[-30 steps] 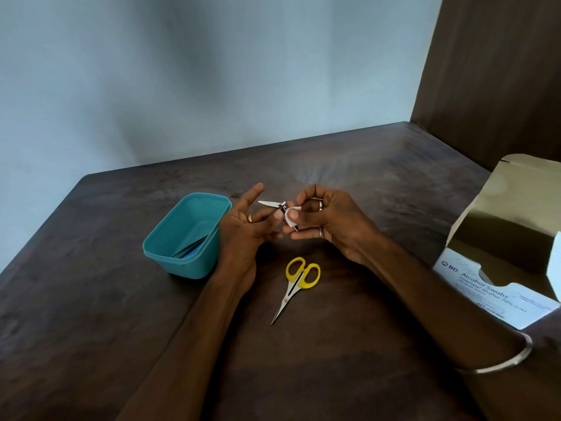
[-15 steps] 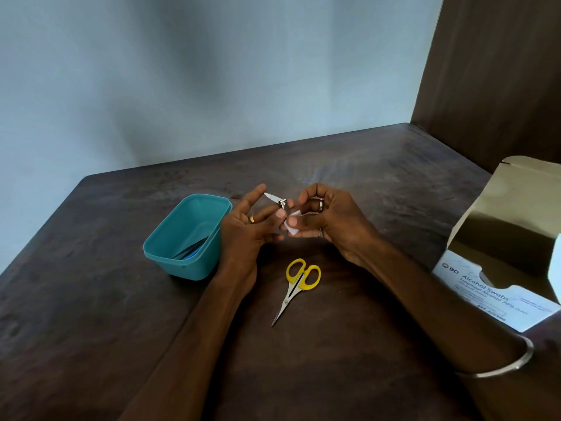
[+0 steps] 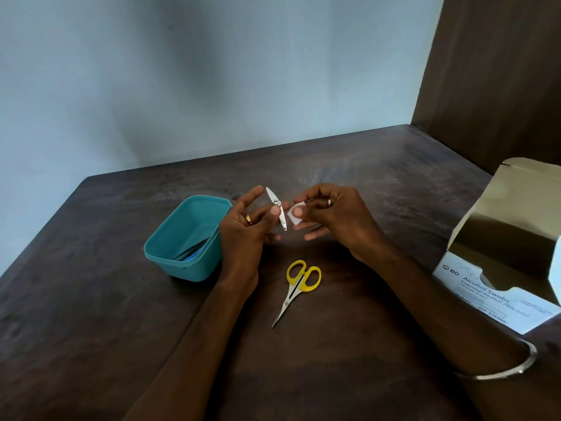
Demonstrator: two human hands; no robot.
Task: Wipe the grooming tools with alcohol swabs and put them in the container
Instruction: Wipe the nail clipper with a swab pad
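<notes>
In the middle of the frame the left hand (image 3: 246, 229) pinches a small metal nail clipper (image 3: 277, 209) between thumb and fingers, holding it nearly upright with its lever tip pointing toward the wall. Just right of it, apart by a narrow gap, the right hand (image 3: 331, 218) pinches a white alcohol swab (image 3: 294, 214) under the thumb, the pad folded against the fingers.

The teal container (image 3: 188, 238) sits on the table (image 3: 91, 329) at centre left, touching or just beside the left wrist, with some dark and blue tools already lying in it. Yellow-handled scissors (image 3: 299, 287) lie flat below the hands, blades pointing to the lower left; they look untouched so far. An open box of alcohol swabs (image 3: 498, 268) stands at the right edge.

To my eye the clipper is mid-wipe. To do it well, the swab should wrap round the body and run its full length, then get into the cutting jaws and under the lever, where grime collects. The left grip needs shifting once, so the part now covered by the thumb gets wiped too. The clipper is slick and small, so a firm pinch matters. Then it goes into the container close by, and the scissors come next, probably with a fresh swab.
</notes>
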